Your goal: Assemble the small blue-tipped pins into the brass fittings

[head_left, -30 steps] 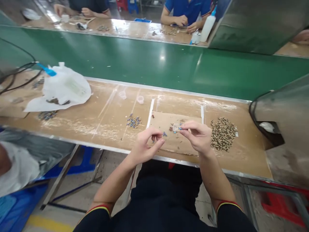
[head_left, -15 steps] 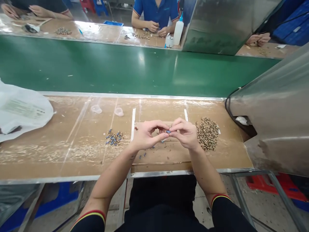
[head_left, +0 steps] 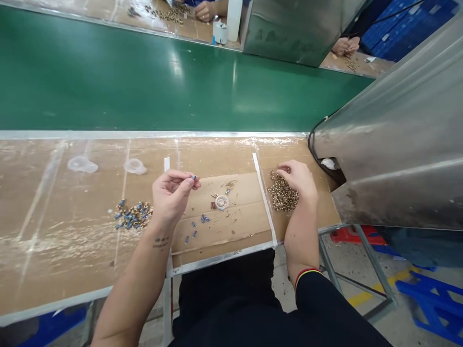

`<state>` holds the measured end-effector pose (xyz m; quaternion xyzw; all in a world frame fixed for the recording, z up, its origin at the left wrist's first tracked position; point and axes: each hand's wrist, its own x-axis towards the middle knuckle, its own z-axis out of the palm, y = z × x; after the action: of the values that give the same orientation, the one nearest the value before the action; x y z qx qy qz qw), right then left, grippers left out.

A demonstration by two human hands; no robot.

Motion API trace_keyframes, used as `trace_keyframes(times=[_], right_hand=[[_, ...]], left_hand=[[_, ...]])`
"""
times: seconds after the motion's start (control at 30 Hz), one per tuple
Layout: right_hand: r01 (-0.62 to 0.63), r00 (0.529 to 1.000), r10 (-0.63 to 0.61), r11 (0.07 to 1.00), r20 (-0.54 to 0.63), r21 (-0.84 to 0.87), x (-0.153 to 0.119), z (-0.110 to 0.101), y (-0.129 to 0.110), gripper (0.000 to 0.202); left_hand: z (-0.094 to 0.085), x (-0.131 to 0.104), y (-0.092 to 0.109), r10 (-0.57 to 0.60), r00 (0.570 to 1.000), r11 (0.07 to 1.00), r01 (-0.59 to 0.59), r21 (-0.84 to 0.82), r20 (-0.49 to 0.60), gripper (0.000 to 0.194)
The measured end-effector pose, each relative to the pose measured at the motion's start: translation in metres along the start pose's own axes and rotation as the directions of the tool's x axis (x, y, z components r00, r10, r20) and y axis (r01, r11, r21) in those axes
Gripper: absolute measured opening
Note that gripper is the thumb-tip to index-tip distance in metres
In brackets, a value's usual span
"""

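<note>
My left hand (head_left: 170,195) is raised over the left edge of the cardboard sheet (head_left: 238,224), thumb and fingers pinching a small blue piece (head_left: 194,178). My right hand (head_left: 298,179) is at the upper edge of a pile of small brass fittings (head_left: 284,195), its fingertips curled close together; whatever is between them is too small to make out. On the cardboard stands a small round clear cup (head_left: 222,202). Several loose blue pieces (head_left: 205,219) lie near it. Left of the cardboard is a heap of brass fittings with blue pieces on them (head_left: 133,215).
Two translucent plastic pieces (head_left: 83,164) lie at the back left. Beyond the table runs a green belt (head_left: 144,86). A metal housing (head_left: 394,144) with a black cable (head_left: 311,140) bounds the right. Other people's hands (head_left: 205,10) work across the belt.
My hands have parted: the left has drawn left with the blue piece, and the right has moved over to the brass pile. The view has shifted right and down, uncovering the cup.
</note>
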<state>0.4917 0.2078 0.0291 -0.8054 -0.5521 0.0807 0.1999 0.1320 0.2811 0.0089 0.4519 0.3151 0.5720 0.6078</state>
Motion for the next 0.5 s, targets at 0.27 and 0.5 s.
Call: trace_keyframes(times=[0.27, 0.5], right_hand=[[0.428, 0.838, -0.497, 0.855, 0.227, 0.292, -0.012, 0.012, -0.067, 0.011], [0.619, 0.530, -0.794, 0.602, 0.298, 0.504, -0.028, 0.038, -0.107, 0.012]], left_hand=[[0.001, 0.004, -0.012, -0.072, 0.997, 0.997, 0.071, -0.038, -0.041, 0.046], [-0.002, 0.008, -0.022, -0.087, 0.996, 0.995, 0.086, -0.039, -0.014, 0.049]])
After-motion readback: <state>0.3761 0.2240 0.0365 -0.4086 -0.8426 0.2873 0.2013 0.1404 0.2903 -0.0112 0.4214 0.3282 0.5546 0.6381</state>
